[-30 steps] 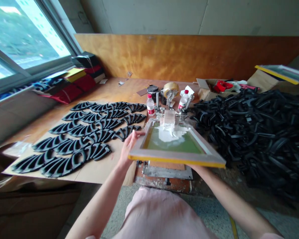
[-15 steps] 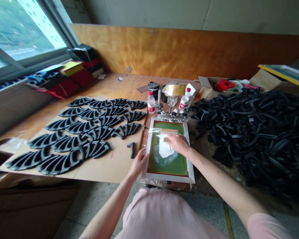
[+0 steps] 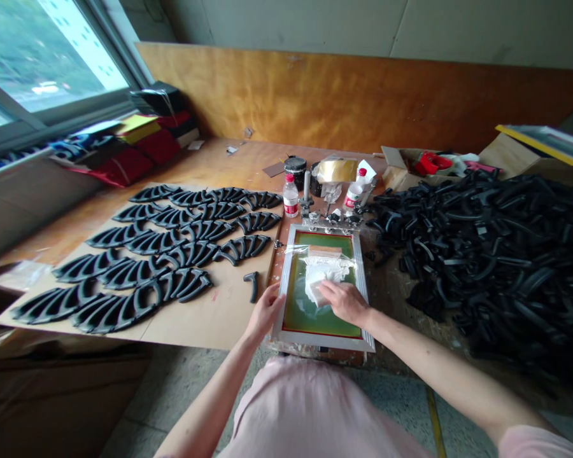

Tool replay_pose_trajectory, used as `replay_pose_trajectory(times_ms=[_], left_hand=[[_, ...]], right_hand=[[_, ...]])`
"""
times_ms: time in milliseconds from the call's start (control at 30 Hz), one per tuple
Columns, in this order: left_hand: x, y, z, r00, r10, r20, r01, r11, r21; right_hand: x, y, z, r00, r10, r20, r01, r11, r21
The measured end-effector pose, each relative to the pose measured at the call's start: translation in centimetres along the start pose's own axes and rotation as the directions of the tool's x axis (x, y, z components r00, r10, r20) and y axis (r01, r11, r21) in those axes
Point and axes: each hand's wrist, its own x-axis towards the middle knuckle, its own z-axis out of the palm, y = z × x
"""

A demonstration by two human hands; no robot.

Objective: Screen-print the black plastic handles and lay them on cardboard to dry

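A silk-screen frame [image 3: 365, 312] with a silver metal border and green mesh lies flat in front of me. White ink [image 3: 332, 270] is spread in a thick patch over the mesh middle. My right hand [image 3: 346, 303] is closed on a small white scraper [image 3: 319, 292], which sits at the lower edge of the ink. A wooden-handled squeegee [image 3: 325, 252] rests on the mesh above the patch. At the frame's left edge, my left hand [image 3: 267, 308] grips the border, its fingertips partly hidden. One loose black handle-like part [image 3: 252, 287] lies on the cardboard left of that hand.
Rows of black curved parts [image 3: 138, 273] cover the cardboard sheet [image 3: 172, 324] on the left. A large heap of similar black parts [image 3: 482, 254] fills the right. Behind the frame stand metal hinge clamps [image 3: 332, 219], a red-capped bottle [image 3: 290, 197] and a black tub [image 3: 295, 168].
My right hand has moved toward me with the scraper, from beside the wooden squeegee to lower on the mesh. The ink patch is wider to the right. My left hand stays on the frame.
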Motion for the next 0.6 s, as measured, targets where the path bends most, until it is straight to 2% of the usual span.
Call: replay_pose_trajectory(times_ms=[67, 133, 233, 300, 367, 433, 500, 567, 600], left_hand=[[-0.1, 0.2, 0.0, 1.000, -0.004, 0.002, 0.005, 1.000, -0.017], [-0.3, 0.7, 0.0, 1.000, -0.014, 0.004, 0.014, 0.999, -0.037], [-0.8, 2.3, -0.3, 0.999, -0.025, 0.031, 0.027, 0.997, -0.073], [-1.4, 4.2, -0.8, 0.997, -0.039, 0.065, 0.046, 0.993, -0.107], [-2.0, 6.6, -1.4, 0.995, -0.052, 0.084, 0.065, 0.986, -0.156], [-2.3, 9.3, -1.8, 0.997, -0.037, 0.063, 0.049, 0.975, -0.215], [-2.2, 12.1, -1.9, 1.000, 0.022, 0.007, -0.019, 0.962, -0.271], [-1.4, 15.0, -1.6, 0.989, 0.136, -0.057, -0.147, 0.931, -0.335], [-0.8, 16.5, -1.4, 0.975, 0.202, -0.088, -0.220, 0.903, -0.369]], right_hand=[[-0.9, -0.1, 0.3, 0.999, -0.022, 0.035, 0.021, 0.999, 0.032], [-0.4, 0.1, -0.4, 0.999, 0.010, 0.033, -0.012, 0.997, 0.073], [2.9, 1.0, -2.6, 0.982, 0.179, -0.059, -0.171, 0.978, 0.115], [5.3, 2.0, -4.4, 0.948, 0.301, -0.103, -0.290, 0.951, 0.107], [6.5, 3.7, -6.4, 0.912, 0.389, -0.126, -0.379, 0.920, 0.100], [6.1, 6.2, -8.1, 0.867, 0.465, -0.179, -0.442, 0.883, 0.156], [4.3, 8.8, -8.9, 0.786, 0.562, -0.258, -0.509, 0.825, 0.245], [1.9, 10.5, -8.1, 0.727, 0.620, -0.295, -0.557, 0.784, 0.275], [0.8, 10.7, -7.1, 0.723, 0.626, -0.294, -0.568, 0.780, 0.264]])
